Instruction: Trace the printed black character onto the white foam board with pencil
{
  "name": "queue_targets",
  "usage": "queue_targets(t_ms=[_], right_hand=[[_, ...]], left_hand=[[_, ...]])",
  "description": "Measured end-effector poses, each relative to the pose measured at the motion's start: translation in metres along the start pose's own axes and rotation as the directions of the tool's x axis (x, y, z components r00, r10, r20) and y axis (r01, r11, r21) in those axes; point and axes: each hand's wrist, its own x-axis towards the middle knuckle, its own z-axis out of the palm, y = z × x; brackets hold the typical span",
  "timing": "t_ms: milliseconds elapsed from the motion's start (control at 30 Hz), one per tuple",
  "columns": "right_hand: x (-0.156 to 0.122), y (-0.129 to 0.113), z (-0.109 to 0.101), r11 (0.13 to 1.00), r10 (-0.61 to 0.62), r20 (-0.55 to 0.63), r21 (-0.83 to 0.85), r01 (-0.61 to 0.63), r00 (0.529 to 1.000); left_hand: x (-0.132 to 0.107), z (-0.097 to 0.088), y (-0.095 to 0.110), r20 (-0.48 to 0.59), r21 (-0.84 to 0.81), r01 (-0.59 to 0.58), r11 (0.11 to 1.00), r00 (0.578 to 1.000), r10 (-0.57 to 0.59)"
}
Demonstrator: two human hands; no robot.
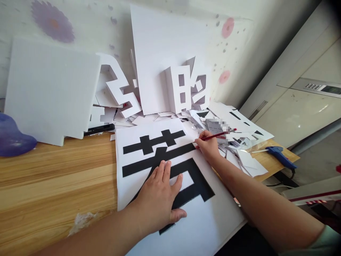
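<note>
A dark red pencil (pixel 214 136) is pinched in my right hand (pixel 208 146), its pink eraser end pointing right. The tip meets the right end of a long black bar of a cut-out character (pixel 183 150). My left hand (pixel 160 192) lies flat with fingers spread, pressing on the character's lower part and covering some of it. Under both lies a large white sheet (pixel 202 227). The black shapes on it include a separate upper piece (pixel 149 143) shaped like a bar with two crossing strokes.
White three-dimensional characters (pixel 178 89) and tall white boards (pixel 50 89) stand against the wall. Paper scraps, a timer (pixel 217 128) and a blue glue gun (pixel 281 156) lie on the right. A purple balloon-like object (pixel 14 137) sits at left on the wooden table (pixel 66 177).
</note>
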Motion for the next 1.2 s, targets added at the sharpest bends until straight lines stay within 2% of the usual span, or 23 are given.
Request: queue_targets(t_ms=[200, 433, 600, 800, 1200], right_hand=[[0.004, 0.02, -0.004, 0.999, 0.0, -0.051, 0.048, 0.003, 0.999], [0.006, 0.017, -0.001, 1.0, -0.022, -0.033, -0.02, 0.021, 0.999], [0.006, 0.015, -0.001, 0.998, -0.022, -0.042, -0.054, 0.02, 0.999], [0.007, 0.02, -0.001, 1.0, -0.008, -0.04, -0.013, 0.007, 0.999], [0.008, 0.023, -0.002, 0.999, -0.021, -0.033, 0.03, 0.022, 0.999]], left_hand=[[0.002, -0.002, 0.001, 0.018, -0.006, 0.004, 1.0, 1.0, -0.004], [0.002, 0.0, 0.001, -0.027, -0.015, 0.005, 1.0, 1.0, -0.005], [0.001, -0.006, 0.001, 0.009, -0.032, 0.01, 0.999, 1.0, -0.01], [0.001, -0.003, 0.001, -0.024, -0.029, 0.013, 1.0, 1.0, -0.014], [0.002, -0.004, 0.002, -0.008, 0.018, 0.015, 1.0, 1.0, -0.015]])
